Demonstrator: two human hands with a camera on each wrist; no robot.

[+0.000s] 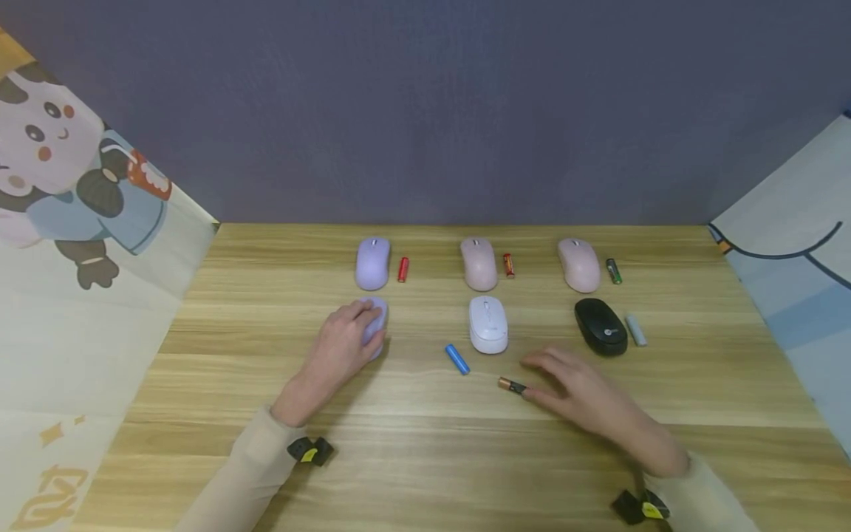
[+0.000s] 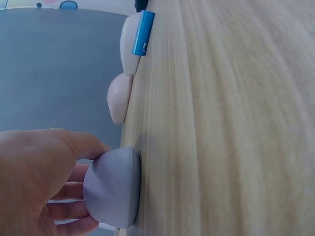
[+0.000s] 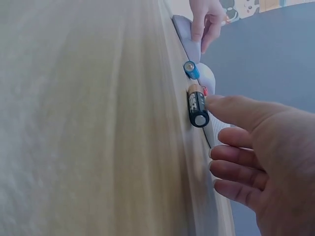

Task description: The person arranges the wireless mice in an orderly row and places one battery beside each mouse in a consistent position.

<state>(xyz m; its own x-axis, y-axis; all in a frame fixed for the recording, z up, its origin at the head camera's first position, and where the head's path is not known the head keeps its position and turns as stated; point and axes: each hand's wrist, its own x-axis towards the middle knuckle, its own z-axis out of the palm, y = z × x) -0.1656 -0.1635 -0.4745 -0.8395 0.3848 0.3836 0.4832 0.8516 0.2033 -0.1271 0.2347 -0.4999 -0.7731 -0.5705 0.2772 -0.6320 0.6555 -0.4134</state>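
My left hand (image 1: 342, 341) grips a light purple mouse (image 1: 376, 325), thumb on its near right side and fingers over the far side. In the left wrist view that mouse (image 2: 112, 187) sits between thumb and fingers at the table surface. My right hand (image 1: 578, 388) is held low over the table, fingers spread apart from the thumb. Its thumb tip is at the end of a black and copper battery (image 1: 512, 386); whether they touch I cannot tell. A blue battery (image 1: 457, 359) lies between the hands, close to a white mouse (image 1: 488, 325).
Along the back stand another purple mouse (image 1: 372, 264) and two pink mice, one in the middle (image 1: 479, 264) and one at right (image 1: 580, 265). Beside them lie two red batteries (image 1: 403, 270) and a dark green one (image 1: 614, 271). A black mouse (image 1: 601, 326) and grey battery (image 1: 635, 330) are front right.
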